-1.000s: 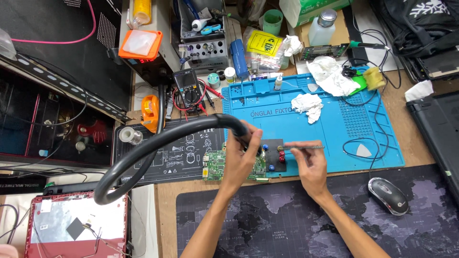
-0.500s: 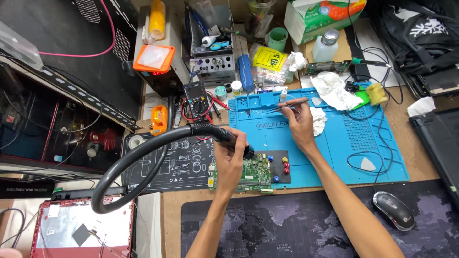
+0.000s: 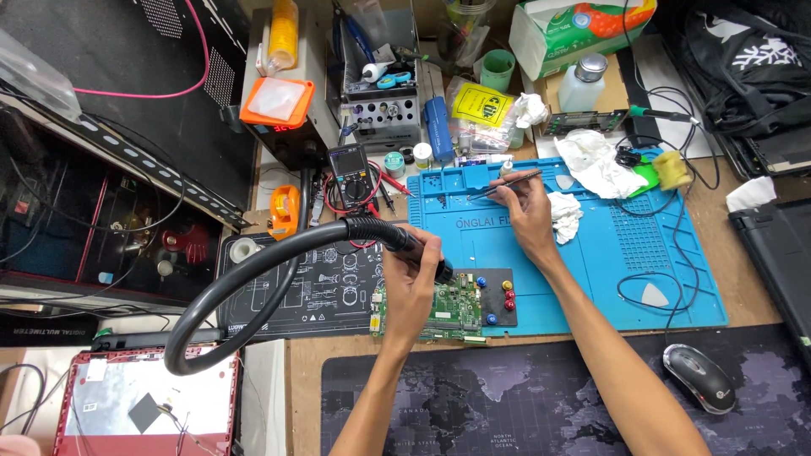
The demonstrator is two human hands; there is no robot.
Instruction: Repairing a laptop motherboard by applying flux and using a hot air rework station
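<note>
Pinching tweezers [image 3: 505, 181] between right hand [image 3: 528, 213] fingers [image 3: 507, 192].

A white-and-green tissue box with an orange patch [image 3: 581, 29] stood at twelve o'clock. A yellow-labelled clear plastic pouch [image 3: 480, 105] lay just left of it. A small handheld multimeter's dark screen [image 3: 350, 161] sat at eleven o'clock, beside a black box's red digital display [image 3: 281, 128].

L hand [image 3: 414, 283], R hand [image 3: 528, 211] gripping.
</note>
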